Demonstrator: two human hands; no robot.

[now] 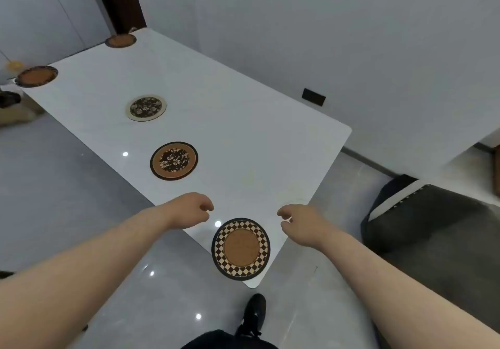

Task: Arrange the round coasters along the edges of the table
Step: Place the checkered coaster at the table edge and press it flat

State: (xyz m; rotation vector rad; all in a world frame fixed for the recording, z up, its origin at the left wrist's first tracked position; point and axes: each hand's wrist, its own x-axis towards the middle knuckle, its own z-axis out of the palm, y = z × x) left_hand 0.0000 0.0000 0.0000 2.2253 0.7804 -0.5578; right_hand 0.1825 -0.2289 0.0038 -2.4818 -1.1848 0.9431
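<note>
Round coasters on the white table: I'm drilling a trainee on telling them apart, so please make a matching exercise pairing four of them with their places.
Things:
1. Checkered-rim round cork coaster
2. Dark-rimmed floral round coaster
3. Cream-rimmed floral round coaster
4. Plain brown round coaster

Places:
A. far corner of the white table
B. nearest corner, between both hands
C. farther along the left edge
D. left edge, just beyond the left hand

Pairs: 1-B, 2-D, 3-C, 4-A
</note>
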